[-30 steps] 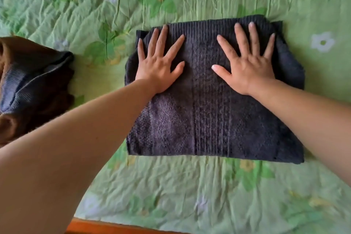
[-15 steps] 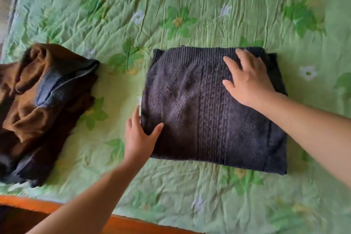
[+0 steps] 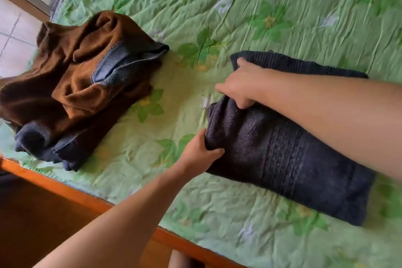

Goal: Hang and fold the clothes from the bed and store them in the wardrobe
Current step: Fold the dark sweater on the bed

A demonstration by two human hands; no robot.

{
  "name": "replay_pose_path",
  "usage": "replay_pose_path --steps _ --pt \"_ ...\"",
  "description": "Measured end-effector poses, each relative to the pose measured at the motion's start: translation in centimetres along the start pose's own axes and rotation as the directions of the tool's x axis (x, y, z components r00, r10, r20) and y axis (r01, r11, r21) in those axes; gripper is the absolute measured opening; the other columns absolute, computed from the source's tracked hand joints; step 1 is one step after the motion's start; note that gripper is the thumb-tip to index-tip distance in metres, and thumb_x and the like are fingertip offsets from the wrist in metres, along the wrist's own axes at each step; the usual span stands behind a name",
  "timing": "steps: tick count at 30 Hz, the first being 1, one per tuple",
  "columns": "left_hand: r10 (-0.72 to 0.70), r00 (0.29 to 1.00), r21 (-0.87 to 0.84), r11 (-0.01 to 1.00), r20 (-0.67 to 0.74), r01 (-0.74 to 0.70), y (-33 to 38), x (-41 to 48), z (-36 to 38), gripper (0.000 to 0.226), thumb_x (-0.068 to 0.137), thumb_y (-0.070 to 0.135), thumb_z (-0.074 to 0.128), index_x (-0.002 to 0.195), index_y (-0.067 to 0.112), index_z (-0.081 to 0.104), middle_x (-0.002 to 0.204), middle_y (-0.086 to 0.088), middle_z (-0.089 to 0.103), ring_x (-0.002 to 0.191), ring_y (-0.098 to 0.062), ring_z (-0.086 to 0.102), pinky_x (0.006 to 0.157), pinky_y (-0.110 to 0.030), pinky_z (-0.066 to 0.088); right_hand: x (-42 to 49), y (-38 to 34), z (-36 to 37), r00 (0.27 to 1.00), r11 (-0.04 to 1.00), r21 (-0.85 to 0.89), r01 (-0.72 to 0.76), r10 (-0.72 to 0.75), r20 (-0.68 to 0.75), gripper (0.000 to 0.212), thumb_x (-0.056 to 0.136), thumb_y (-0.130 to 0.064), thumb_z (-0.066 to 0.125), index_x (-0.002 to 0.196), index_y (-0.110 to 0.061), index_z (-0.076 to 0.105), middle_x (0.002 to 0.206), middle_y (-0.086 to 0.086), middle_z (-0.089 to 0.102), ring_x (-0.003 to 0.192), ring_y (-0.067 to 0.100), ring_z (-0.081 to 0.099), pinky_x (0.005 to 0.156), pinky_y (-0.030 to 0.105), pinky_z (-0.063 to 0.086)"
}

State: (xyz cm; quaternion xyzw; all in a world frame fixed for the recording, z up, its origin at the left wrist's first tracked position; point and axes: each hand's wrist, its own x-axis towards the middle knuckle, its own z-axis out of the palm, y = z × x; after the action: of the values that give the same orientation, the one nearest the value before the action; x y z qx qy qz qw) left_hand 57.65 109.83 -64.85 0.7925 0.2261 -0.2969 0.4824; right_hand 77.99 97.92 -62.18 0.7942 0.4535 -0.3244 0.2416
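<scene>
Because we mean to lift it, our left hand [image 3: 199,150] and right hand [image 3: 241,85] pinch the folded dark knitted sweater's [image 3: 282,154] nine-o'clock edge, brown garment [image 3: 71,76] farther toward nine.

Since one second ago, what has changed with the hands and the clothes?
Both hands left their flat press on the folded dark grey knitted sweater and gripped its left edge: left hand near corner, right hand far corner. The crumpled brown garment pile stayed put.
</scene>
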Motion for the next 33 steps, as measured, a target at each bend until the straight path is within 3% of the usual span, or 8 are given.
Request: replay_pose_path --steps 4,7,10,12,14,17,24,33 --pt "0.078 0.993 0.124 0.988 0.088 -0.089 0.9 0.4 -1.5 0.04 0.082 0.025 0.075 0.117 0.022 0.055 0.103 0.004 0.068 0.092 -0.016 0.066 0.081 -0.033 0.056 -1.3 2.5 0.1 0.944 0.97 -0.226 -0.087 0.153 0.294 0.029 0.063 -0.031 0.066 0.092 -0.029 0.066 0.09 -0.008 0.063 0.086 0.02 0.05 0.1 0.057 0.024" --pt "0.117 0.981 0.184 0.972 0.154 -0.145 2.6 1.4 -2.8 0.038 0.085 0.024 0.074 0.118 0.02 0.055 0.105 -0.001 0.068 0.095 -0.02 0.066 0.084 -0.038 0.056 -2.7 4.5 1.3 0.932 0.945 -0.317 -0.082 0.185 0.311 0.036 0.07 -0.036 0.07 0.106 -0.033 0.068 0.12 -0.006 0.062 0.126 0.026 0.045 0.11 0.068 0.013" --pt "0.156 0.967 0.27 0.94 0.203 -0.208 5.0 2.5 -4.2 0.038 0.087 0.021 0.073 0.121 0.015 0.057 0.107 -0.004 0.067 0.096 -0.023 0.064 0.085 -0.035 0.053 -5.4 6.2 1.9 0.918 0.971 -0.213 -0.104 0.176 0.354 0.039 0.081 -0.03 0.063 0.12 -0.035 0.061 0.099 -0.012 0.063 0.127 0.023 0.055 0.116 0.073 -0.006" --pt "0.212 0.954 0.364 0.889 0.211 -0.278 7.7 3.7 -5.7 0.036 0.088 0.021 0.072 0.12 0.014 0.057 0.105 -0.003 0.064 0.096 -0.024 0.061 0.078 -0.03 0.046 -8.1 8.3 1.8 0.948 0.983 -0.108 -0.15 0.174 0.267 0.019 0.081 -0.033 0.065 0.1 -0.035 0.063 0.085 -0.014 0.062 0.106 0.018 0.065 0.121 0.06 0.02" --pt "0.299 0.934 0.443 0.823 0.197 -0.357 12.1 5.4 -7.7 0.033 0.088 0.021 0.072 0.117 0.014 0.057 0.102 -0.004 0.062 0.095 -0.026 0.059 0.072 -0.028 0.038 -11.0 11.4 0.9 0.955 0.959 0.058 -0.276 0.267 0.129 0.019 0.079 -0.035 0.067 0.094 -0.027 0.058 0.08 -0.006 0.06 0.078 0.018 0.061 0.086 0.041 0.053" --pt "0.483 0.868 0.547 0.698 0.116 -0.462 21.6 7.5 -11.5 0.04 0.089 0.023 0.071 0.125 0.015 0.056 0.103 -0.005 0.059 0.095 -0.026 0.058 0.075 -0.029 0.041 -15.9 16.5 -2.0 0.875 0.857 0.251 -0.45 0.479 -0.064 0.023 0.082 -0.033 0.069 0.092 -0.028 0.049 0.076 0.003 0.053 0.064 0.023 0.05 0.053 0.03 0.039" --pt "0.863 0.493 0.789 0.229 0.105 -0.57 38.7 2.0 -17.5 0.037 0.081 0.029 0.059 0.116 0.016 0.055 0.101 -0.02 0.063 0.09 -0.042 0.06 0.069 -0.04 0.043 -27.3 21.8 -8.2 0.488 0.713 0.328 -0.62 0.677 -0.551 0.041 0.078 -0.027 0.073 0.106 -0.016 0.046 0.103 0.02 0.061 0.093 0.045 0.063 0.062 0.043 0.047" --pt "0.76 0.577 0.858 0.05 0.299 -0.511 22.1 0.1 -12.5 0.045 0.081 0.03 0.066 0.121 0.026 0.046 0.112 -0.006 0.056 0.083 -0.036 0.065 0.055 -0.04 0.052 -23.0 7.8 1.3 0.618 0.819 0.317 -0.478 0.571 -0.54 0.046 0.074 -0.006 0.065 0.113 -0.017 0.042 0.104 0.008 0.049 0.095 0.035 0.056 0.069 0.044 0.046"
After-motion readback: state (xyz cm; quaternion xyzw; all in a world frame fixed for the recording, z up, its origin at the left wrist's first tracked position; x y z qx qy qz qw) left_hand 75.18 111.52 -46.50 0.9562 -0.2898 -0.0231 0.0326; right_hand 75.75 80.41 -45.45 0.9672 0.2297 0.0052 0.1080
